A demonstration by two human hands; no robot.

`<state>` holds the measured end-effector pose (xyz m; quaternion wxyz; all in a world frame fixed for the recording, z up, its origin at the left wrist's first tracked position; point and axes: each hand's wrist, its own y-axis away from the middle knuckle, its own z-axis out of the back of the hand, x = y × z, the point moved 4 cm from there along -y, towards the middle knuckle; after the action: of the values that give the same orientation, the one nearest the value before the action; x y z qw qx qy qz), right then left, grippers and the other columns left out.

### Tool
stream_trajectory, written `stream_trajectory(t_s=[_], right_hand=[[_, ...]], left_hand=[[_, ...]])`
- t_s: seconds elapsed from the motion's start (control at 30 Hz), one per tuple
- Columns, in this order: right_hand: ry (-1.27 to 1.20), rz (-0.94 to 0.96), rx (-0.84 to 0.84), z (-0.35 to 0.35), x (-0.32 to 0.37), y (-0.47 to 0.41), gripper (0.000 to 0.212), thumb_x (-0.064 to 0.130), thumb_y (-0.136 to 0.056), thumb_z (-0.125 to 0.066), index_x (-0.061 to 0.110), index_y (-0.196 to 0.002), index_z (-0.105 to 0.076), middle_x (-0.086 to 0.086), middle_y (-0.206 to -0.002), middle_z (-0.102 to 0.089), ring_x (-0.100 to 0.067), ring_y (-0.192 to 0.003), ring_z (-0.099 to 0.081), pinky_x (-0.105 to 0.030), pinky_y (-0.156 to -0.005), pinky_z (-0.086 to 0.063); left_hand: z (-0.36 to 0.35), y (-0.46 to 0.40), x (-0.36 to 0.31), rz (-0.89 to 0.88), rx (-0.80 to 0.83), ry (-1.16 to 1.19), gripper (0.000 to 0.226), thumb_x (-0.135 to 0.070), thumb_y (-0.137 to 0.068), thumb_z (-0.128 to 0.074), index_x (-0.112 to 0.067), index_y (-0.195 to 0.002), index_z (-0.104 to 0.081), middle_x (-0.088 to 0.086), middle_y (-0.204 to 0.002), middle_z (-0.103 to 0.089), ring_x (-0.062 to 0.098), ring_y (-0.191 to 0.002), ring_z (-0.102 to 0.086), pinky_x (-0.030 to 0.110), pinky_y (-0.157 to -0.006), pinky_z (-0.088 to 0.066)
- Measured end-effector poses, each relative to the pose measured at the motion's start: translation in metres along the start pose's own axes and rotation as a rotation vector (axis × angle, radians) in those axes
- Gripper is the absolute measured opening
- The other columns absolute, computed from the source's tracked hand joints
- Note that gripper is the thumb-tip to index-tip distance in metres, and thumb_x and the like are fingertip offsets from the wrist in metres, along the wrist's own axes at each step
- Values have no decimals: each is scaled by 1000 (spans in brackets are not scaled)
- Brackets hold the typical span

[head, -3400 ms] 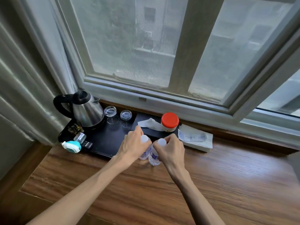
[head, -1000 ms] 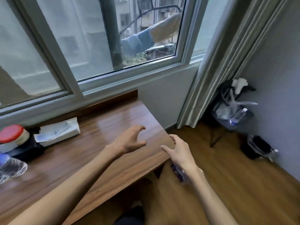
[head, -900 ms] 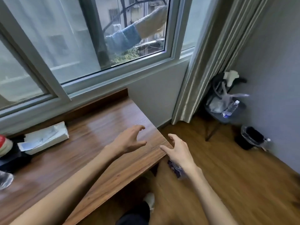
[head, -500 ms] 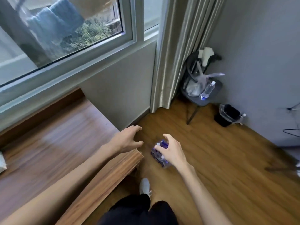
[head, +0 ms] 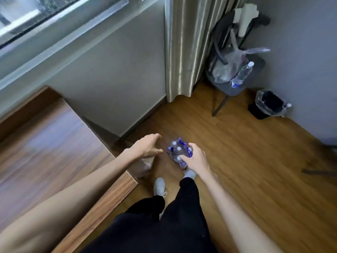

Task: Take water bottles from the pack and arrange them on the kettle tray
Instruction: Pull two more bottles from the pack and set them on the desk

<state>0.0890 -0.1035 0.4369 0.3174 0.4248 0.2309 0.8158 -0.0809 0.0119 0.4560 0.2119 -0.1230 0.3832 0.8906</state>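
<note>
A shrink-wrapped pack of water bottles [head: 176, 148] with white caps and purple print stands on the wooden floor past the table's corner. My right hand [head: 196, 157] hovers over the pack's right side with fingers spread, its fingertips over the caps; contact is unclear. My left hand [head: 147, 146] is open just left of the pack, above the floor, holding nothing. The kettle tray is out of view.
The wooden table [head: 54, 152] fills the left, its corner by my left forearm. My legs and white shoes [head: 159, 186] are below the pack. A curtain [head: 184, 48], a chair with a bag and a bottle [head: 241, 73], and a black bin [head: 268, 105] stand farther back.
My view has swung right and down from the tray on the table to the floor. Both hands left the two bottles and reached down to the pack.
</note>
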Motion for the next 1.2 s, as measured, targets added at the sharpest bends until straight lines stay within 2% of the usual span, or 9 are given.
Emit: stream_trajectory(t_s=[0.2, 0.43, 0.53, 0.7, 0.77, 0.87, 0.93, 1.03, 1.2], right_hand=[[23, -15, 84, 2, -37, -79, 66, 30, -85, -78, 12, -142, -49, -7, -141, -58, -27, -129, -54, -33, -101, -43], [34, -117, 164, -33, -100, -181, 68, 26, -86, -75, 14, -146, -46, -8, -145, -55, -27, -132, -51, -36, -107, -41], [52, -133, 193, -64, -133, -226, 64, 25, -86, -75, 12, -143, -48, -8, -142, -57, -27, -133, -52, -35, -105, -41], [29, -207, 231, -132, -197, -294, 61, 26, -84, -77, 10, -138, -54, -10, -130, -67, -29, -120, -63, -35, -95, -49], [13, -235, 240, -161, -223, -317, 53, 25, -83, -75, 10, -131, -58, -10, -124, -70, -30, -116, -65, -35, -91, -51], [-18, -269, 242, -201, -254, -352, 51, 26, -85, -73, 10, -131, -58, -10, -124, -69, -31, -117, -63, -37, -93, -51], [-32, -280, 245, -227, -273, -375, 51, 28, -84, -75, 10, -129, -59, -11, -124, -70, -33, -117, -63, -38, -95, -52], [-7, -299, 238, -262, -302, -408, 54, 34, -81, -74, 15, -129, -60, -13, -121, -70, -36, -114, -65, -41, -90, -55], [78, -311, 243, -295, -329, -445, 67, 40, -88, -70, 13, -143, -44, -18, -136, -59, -38, -124, -58, -40, -93, -50]], left_hand=[[-31, -70, -2, 153, 32, 136, 66, -30, -88, -66, -8, -145, -42, 14, -148, -48, 28, -136, -47, 38, -111, -41], [-102, -167, 11, 265, 142, 199, 63, -30, -90, -65, -4, -143, -43, 16, -145, -51, 30, -133, -49, 34, -106, -41], [-139, -218, 18, 268, 168, 195, 57, -32, -88, -66, -6, -137, -50, 16, -137, -58, 31, -123, -57, 38, -99, -48], [-211, -296, 39, 270, 238, 179, 44, -30, -88, -67, -8, -125, -57, 14, -121, -66, 31, -107, -64, 43, -92, -54], [-240, -324, 47, 256, 275, 156, 40, -33, -89, -65, -11, -122, -59, 9, -113, -67, 28, -103, -64, 38, -87, -53], [-285, -364, 65, 225, 307, 108, 34, -30, -92, -62, -12, -121, -60, 3, -98, -60, 26, -96, -62, 32, -76, -45], [-316, -391, 81, 212, 319, 53, 35, -29, -92, -60, -11, -123, -60, 9, -107, -64, 29, -105, -62, 31, -76, -42], [-360, -431, 102, 216, 309, 15, 45, -34, -93, -57, -9, -130, -53, 17, -128, -62, 34, -116, -59, 37, -88, -46], [-408, -488, 125, 218, 232, -67, 48, -37, -92, -57, -6, -128, -49, 21, -123, -61, 39, -110, -60, 42, -91, -49]])
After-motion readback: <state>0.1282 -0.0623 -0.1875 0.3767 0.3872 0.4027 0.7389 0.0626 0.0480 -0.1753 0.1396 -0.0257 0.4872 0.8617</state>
